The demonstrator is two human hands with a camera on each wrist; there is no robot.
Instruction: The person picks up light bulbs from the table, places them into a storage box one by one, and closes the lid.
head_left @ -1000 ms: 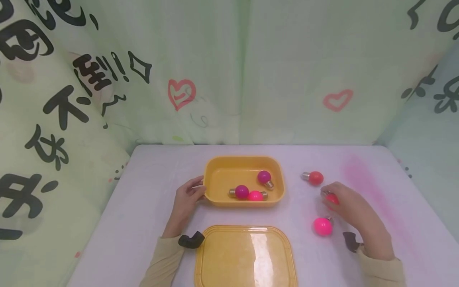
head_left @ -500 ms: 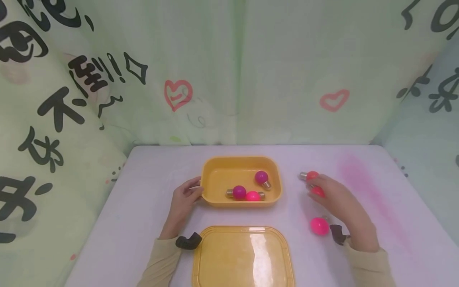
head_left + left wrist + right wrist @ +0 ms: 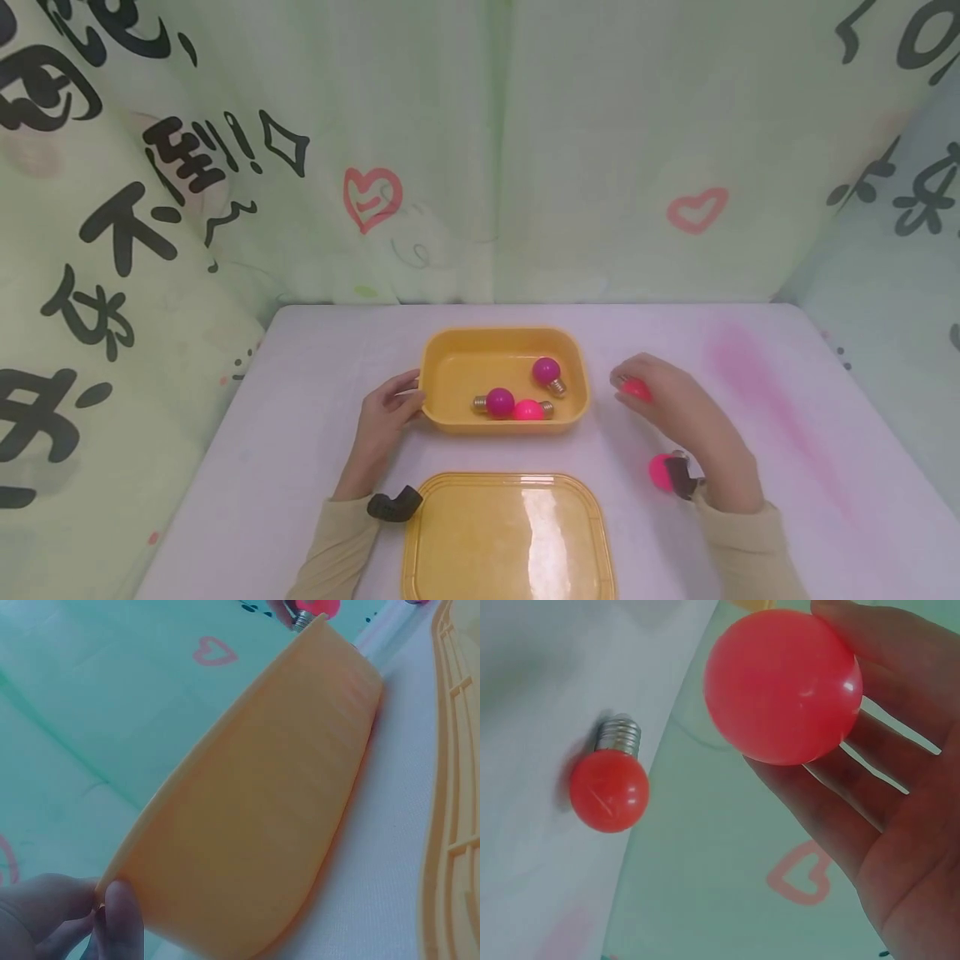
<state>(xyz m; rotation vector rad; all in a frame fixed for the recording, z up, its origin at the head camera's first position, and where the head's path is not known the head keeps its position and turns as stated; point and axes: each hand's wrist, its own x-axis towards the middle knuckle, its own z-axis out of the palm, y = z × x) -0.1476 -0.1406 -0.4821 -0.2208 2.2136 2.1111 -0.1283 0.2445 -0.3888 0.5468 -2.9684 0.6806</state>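
Observation:
My right hand holds a red light bulb by its metal base end, to the right of a yellow plastic box. The left hand pinches the box's left rim between thumb and fingers, as the left wrist view also shows. Inside the box lie two purple bulbs, one near the front and one farther back, with a pink bulb beside the front one. Another red bulb lies on the table in the right wrist view; my right hand hides it in the head view.
A yellow lid lies flat in front of the box. On the white table, a loose pink bulb is partly covered by the black strap piece at my right wrist. Printed curtains hang behind and at both sides.
My right hand has lifted the red bulb and carried it leftward, past the other red bulb, toward the box. The left hand stays on the rim. The view has shifted slightly.

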